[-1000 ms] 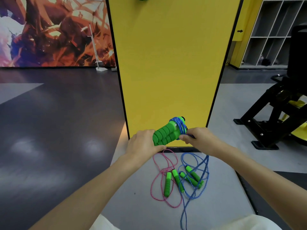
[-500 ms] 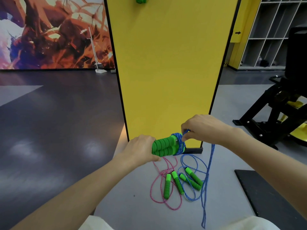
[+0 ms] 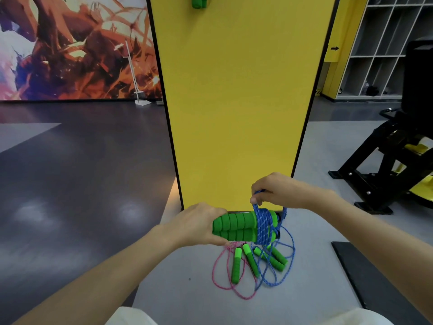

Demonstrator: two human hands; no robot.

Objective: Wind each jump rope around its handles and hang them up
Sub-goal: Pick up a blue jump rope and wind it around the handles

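My left hand (image 3: 199, 225) grips the near ends of two green foam handles (image 3: 236, 227) held side by side and level. Blue rope (image 3: 264, 227) is wound in several turns around their far ends. My right hand (image 3: 275, 190) pinches a strand of that blue rope just above the coil. On the floor below lie a pink jump rope (image 3: 220, 275) and another blue jump rope (image 3: 284, 263), each with green handles, tangled together. A green handle (image 3: 198, 1) hangs at the top of the yellow panel (image 3: 234, 102).
The tall yellow panel stands straight ahead on grey floor. A black and yellow exercise machine (image 3: 393, 160) is at the right, with a black mat (image 3: 375, 277) near it. White cubby shelves (image 3: 384, 48) stand at the back right, and a painted wall (image 3: 70, 48) at the left.
My right hand has swung from beside the handles up over them, laying more blue rope onto the coil. The loose blue strand trailing to the floor has shortened. My left hand has tilted the handles level.
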